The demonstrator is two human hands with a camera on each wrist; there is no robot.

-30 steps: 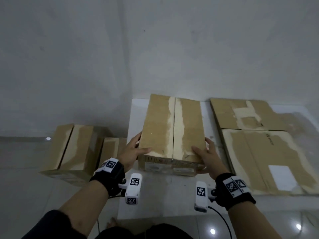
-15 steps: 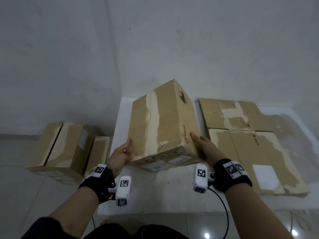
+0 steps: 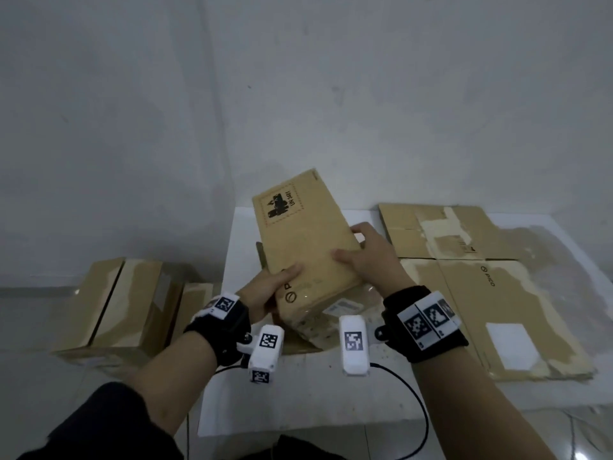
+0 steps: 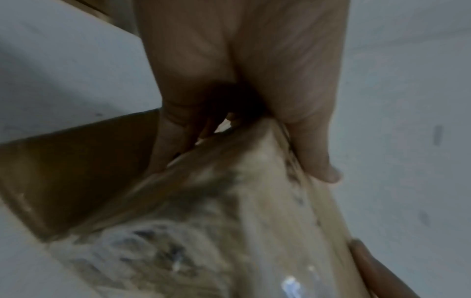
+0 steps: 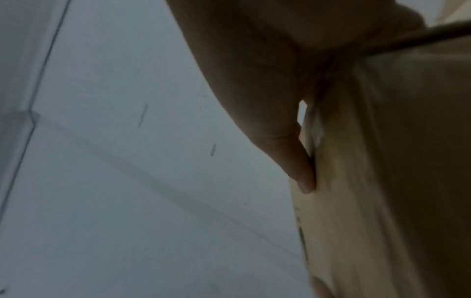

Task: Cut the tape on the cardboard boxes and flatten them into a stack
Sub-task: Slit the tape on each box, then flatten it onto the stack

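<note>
I hold a closed brown cardboard box (image 3: 308, 240) tilted over the white table (image 3: 298, 393), its printed face with a black hazard label turned up. My left hand (image 3: 272, 290) grips the near left corner, thumb on the top face and fingers underneath. My right hand (image 3: 360, 250) grips the right edge, thumb on top and fingers curled over the side. The left wrist view shows my left hand (image 4: 242, 80) pinching the blurred box corner (image 4: 267, 201). In the right wrist view my right hand (image 5: 267, 80) is wrapped on the box edge (image 5: 382, 161).
Flattened cardboard boxes (image 3: 481, 293) lie stacked on the right half of the table. Two closed boxes (image 3: 126, 303) stand on the floor to the left. A grey wall rises behind. A black cable (image 3: 414, 410) hangs off the table's near edge.
The box has been rolled over in my hands: its taped seam face turned away and the printed side face now points up. Both hands shifted their hold on it.
</note>
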